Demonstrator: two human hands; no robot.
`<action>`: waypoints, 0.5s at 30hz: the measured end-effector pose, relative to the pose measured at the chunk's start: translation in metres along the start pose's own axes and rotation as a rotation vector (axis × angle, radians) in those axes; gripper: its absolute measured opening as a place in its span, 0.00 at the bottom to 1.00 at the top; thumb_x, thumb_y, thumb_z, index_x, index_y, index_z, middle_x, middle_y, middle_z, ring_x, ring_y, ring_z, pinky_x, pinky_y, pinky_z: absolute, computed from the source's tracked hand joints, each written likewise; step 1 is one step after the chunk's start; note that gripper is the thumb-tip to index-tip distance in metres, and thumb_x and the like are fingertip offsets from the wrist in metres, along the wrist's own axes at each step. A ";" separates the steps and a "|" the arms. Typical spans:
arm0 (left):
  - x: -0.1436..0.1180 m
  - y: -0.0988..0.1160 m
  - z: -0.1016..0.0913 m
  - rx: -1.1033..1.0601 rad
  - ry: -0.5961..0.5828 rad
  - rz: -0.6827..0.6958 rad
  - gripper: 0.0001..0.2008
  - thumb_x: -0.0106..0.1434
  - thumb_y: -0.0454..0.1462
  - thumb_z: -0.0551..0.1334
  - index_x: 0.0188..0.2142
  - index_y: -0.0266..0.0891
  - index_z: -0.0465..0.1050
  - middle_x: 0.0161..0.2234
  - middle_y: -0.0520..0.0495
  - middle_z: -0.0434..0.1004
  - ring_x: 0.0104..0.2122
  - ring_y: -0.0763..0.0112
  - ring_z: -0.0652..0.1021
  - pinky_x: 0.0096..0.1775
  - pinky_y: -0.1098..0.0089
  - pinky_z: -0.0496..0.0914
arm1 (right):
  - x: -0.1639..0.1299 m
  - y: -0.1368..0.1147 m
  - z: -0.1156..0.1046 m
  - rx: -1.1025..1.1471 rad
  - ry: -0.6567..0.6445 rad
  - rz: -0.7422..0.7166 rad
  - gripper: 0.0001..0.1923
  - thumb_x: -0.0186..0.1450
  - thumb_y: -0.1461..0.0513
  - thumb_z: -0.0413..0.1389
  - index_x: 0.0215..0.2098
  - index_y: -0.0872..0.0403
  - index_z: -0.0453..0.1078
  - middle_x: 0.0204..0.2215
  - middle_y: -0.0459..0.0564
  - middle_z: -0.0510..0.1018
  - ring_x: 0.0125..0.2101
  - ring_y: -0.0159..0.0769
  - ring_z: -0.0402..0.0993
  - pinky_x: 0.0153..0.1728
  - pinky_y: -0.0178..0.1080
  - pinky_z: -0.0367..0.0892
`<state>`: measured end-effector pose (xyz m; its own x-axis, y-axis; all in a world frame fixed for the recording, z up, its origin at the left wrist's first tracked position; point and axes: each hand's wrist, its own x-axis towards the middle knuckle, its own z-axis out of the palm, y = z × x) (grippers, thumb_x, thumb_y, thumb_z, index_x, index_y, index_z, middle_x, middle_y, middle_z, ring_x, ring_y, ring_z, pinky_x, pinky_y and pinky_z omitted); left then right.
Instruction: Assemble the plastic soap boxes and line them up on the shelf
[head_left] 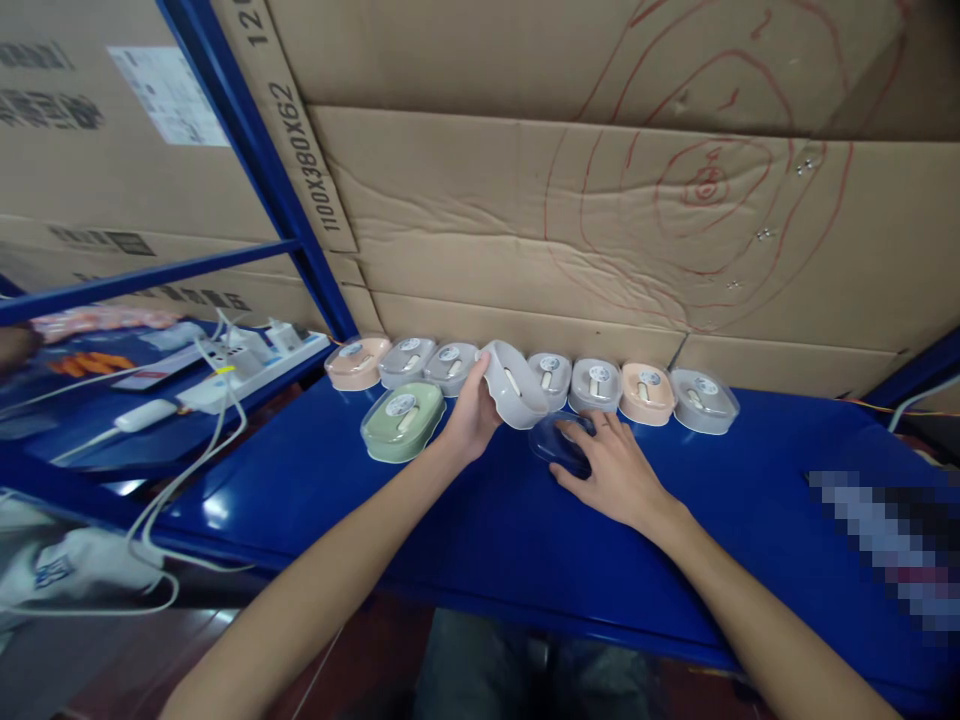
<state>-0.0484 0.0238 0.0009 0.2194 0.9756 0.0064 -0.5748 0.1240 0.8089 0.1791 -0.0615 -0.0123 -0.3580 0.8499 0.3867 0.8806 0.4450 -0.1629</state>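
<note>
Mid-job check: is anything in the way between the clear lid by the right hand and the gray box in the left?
Nothing visible. The clear lid, under the right hand, sits right beside the tilted gray box in the left hand; the row of boxes stands behind.

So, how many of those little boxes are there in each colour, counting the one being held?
Peach boxes: 2
Green box: 1
Grey boxes: 6, including the held box in the left hand
Total in view: 9

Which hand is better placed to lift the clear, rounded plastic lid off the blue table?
Probably the right hand: it touches the lid, while the left hand is occupied holding a tilted, grey, rounded plastic box.
</note>
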 end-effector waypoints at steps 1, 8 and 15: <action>0.000 0.000 0.000 -0.002 0.016 0.000 0.30 0.70 0.59 0.66 0.61 0.41 0.78 0.53 0.42 0.86 0.56 0.49 0.83 0.56 0.55 0.79 | -0.001 0.000 0.001 0.002 -0.016 0.003 0.30 0.71 0.49 0.63 0.68 0.50 0.74 0.58 0.65 0.75 0.59 0.65 0.72 0.56 0.66 0.74; 0.008 -0.004 -0.006 -0.040 0.060 -0.002 0.29 0.72 0.61 0.60 0.57 0.43 0.81 0.45 0.42 0.88 0.53 0.44 0.84 0.53 0.51 0.81 | -0.001 0.000 0.004 0.046 0.002 0.056 0.33 0.70 0.52 0.63 0.70 0.55 0.72 0.55 0.66 0.78 0.57 0.64 0.76 0.58 0.63 0.74; 0.010 -0.006 -0.011 -0.068 0.093 0.064 0.29 0.71 0.61 0.61 0.57 0.44 0.79 0.42 0.44 0.87 0.51 0.43 0.85 0.52 0.52 0.80 | 0.004 0.007 -0.001 0.412 0.100 0.273 0.27 0.71 0.42 0.60 0.57 0.52 0.79 0.51 0.59 0.85 0.50 0.56 0.83 0.54 0.59 0.76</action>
<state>-0.0521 0.0349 -0.0102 0.1085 0.9941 -0.0006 -0.6378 0.0701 0.7670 0.1836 -0.0551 -0.0107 -0.0823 0.9287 0.3616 0.7350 0.3016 -0.6074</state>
